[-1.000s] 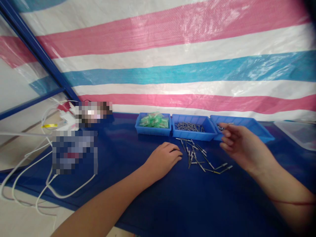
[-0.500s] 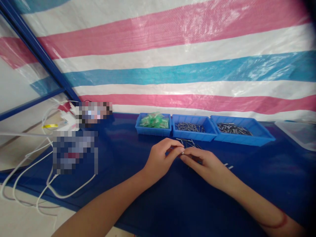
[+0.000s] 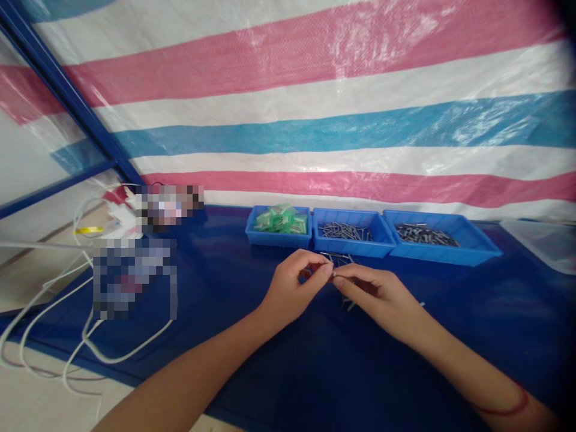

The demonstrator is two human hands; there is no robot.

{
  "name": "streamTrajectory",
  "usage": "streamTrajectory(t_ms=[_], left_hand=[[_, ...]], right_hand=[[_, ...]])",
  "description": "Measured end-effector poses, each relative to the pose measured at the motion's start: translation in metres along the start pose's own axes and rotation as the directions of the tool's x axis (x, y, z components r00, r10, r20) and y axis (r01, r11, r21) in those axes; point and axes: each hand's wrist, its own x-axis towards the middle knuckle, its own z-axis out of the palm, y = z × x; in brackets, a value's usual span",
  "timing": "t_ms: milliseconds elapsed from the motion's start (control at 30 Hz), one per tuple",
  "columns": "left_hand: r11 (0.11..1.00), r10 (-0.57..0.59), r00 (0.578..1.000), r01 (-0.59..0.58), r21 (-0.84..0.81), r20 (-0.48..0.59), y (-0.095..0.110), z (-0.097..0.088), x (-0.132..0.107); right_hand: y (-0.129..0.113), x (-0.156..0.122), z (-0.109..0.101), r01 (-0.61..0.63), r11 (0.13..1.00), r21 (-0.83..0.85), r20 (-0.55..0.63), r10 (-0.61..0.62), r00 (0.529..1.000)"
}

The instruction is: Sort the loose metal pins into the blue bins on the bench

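Observation:
My left hand and my right hand meet fingertip to fingertip above the table. Both are closed in a pinch around a tiny, light-coloured piece between them, too small and covered to name. Just beyond the fingers lie several thin dark metal rods, loose on the table and partly hidden by my hands. More slim metal pieces show below my right fingers. Behind the hands stand a blue bin with similar metal rods and a blue bin with short dark metal pieces.
A third blue bin at the left of the row holds green plastic packets. White cables loop over the left edge of the blue table. A clear plastic container sits at the far right, before a striped sheet.
My right hand has shifted slightly right and its fingertips have drawn a little away from the left ones. More metal pieces show beneath it.

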Motion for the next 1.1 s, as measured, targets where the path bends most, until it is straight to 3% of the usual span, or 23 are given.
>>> streamTrajectory(t_ms=[133,267,467,567,600,700,733,800,867,933,1100], left_hand=[[0.999,0.031,1.000,-0.031,0.030,-0.005,0.000,-0.001,0.000],[0.996,0.048,0.998,-0.051,0.077,0.032,-0.002,-0.003,0.001],[0.969,0.082,0.960,-0.140,0.205,0.266,-0.003,-0.004,0.000],[0.903,0.116,0.932,-0.243,0.353,0.344,-0.004,-0.003,-0.002],[0.866,0.127,0.923,-0.283,0.413,0.364,-0.005,-0.003,-0.002],[0.743,0.133,0.893,-0.377,0.553,0.430,-0.011,-0.003,-0.003],[0.712,0.129,0.884,-0.397,0.579,0.449,-0.013,-0.003,-0.004],[0.670,0.120,0.867,-0.430,0.605,0.483,-0.015,-0.003,-0.004],[0.651,0.116,0.855,-0.450,0.611,0.506,-0.017,-0.002,-0.004],[0.644,0.119,0.852,-0.458,0.613,0.510,-0.017,-0.002,-0.004],[0.608,0.132,0.854,-0.471,0.639,0.504,-0.015,-0.002,-0.001]], right_hand=[[0.002,0.000,-0.003,-0.027,1.000,0.012,-0.108,0.028,0.994],[-0.004,-0.002,-0.010,0.021,0.998,-0.067,-0.202,-0.034,0.979],[-0.013,-0.006,-0.017,0.101,0.956,-0.276,-0.128,-0.140,0.982],[-0.010,-0.003,-0.031,0.033,0.957,-0.288,-0.256,-0.110,0.960],[-0.007,-0.001,-0.040,-0.011,0.957,-0.290,-0.350,-0.096,0.932],[0.007,0.004,-0.074,-0.192,0.923,-0.334,-0.616,-0.060,0.785],[0.014,0.005,-0.087,-0.292,0.880,-0.376,-0.697,-0.061,0.715],[0.029,0.007,-0.110,-0.415,0.742,-0.526,-0.738,-0.155,0.657],[0.044,0.008,-0.125,-0.396,0.611,-0.686,-0.658,-0.289,0.695],[0.054,0.008,-0.129,-0.345,0.549,-0.761,-0.581,-0.340,0.739],[0.042,0.008,-0.106,-0.245,0.551,-0.798,-0.500,-0.378,0.779]])
